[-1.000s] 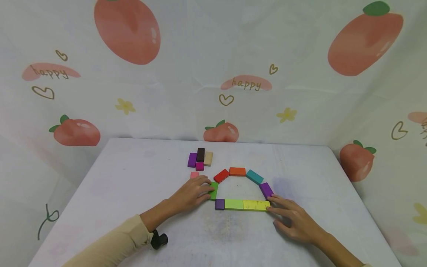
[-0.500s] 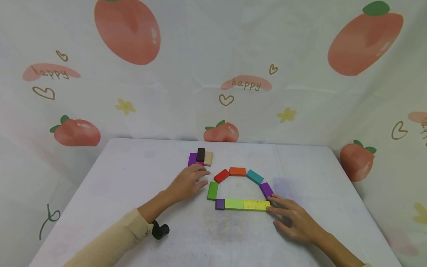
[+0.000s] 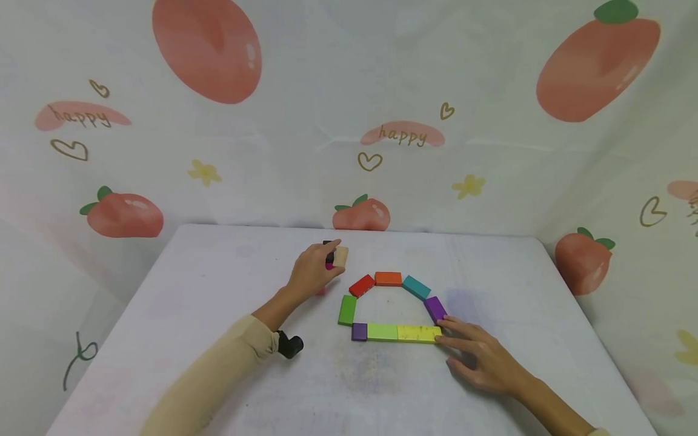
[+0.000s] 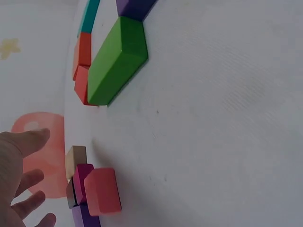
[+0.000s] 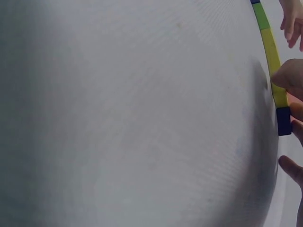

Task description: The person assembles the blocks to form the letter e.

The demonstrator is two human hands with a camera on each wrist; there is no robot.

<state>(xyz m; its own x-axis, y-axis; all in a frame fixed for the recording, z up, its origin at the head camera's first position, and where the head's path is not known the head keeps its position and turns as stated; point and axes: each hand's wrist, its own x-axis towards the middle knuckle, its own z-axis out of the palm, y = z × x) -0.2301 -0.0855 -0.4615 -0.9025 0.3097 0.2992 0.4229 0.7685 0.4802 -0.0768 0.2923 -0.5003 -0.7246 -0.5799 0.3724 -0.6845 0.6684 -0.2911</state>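
My left hand [image 3: 312, 269] reaches over a small group of blocks at the back, holding nothing; its fingers are spread in the left wrist view. By it are a beige block [image 3: 340, 257], a black block [image 3: 329, 257], a magenta block [image 4: 83, 182], a pink block [image 4: 102, 191] and a purple block [image 4: 85, 216]. My right hand [image 3: 488, 360] rests with extended fingers at the right end of the yellow block [image 3: 417, 334], beside the arch's purple block [image 3: 435, 309]. A dark blue block [image 5: 283, 121] shows at the row's end in the right wrist view.
An arch of green [image 3: 347, 310], red [image 3: 362, 285], orange [image 3: 388, 279] and teal [image 3: 417, 287] blocks stands above the straight row. That row includes a light green block [image 3: 382, 332] and a small dark purple block [image 3: 359, 332]. A printed cloth [image 3: 283, 169] hangs behind the table.
My left hand has left the green block and moved up and away to the back group, now covering the purple block there in the head view. My right hand has stayed put.
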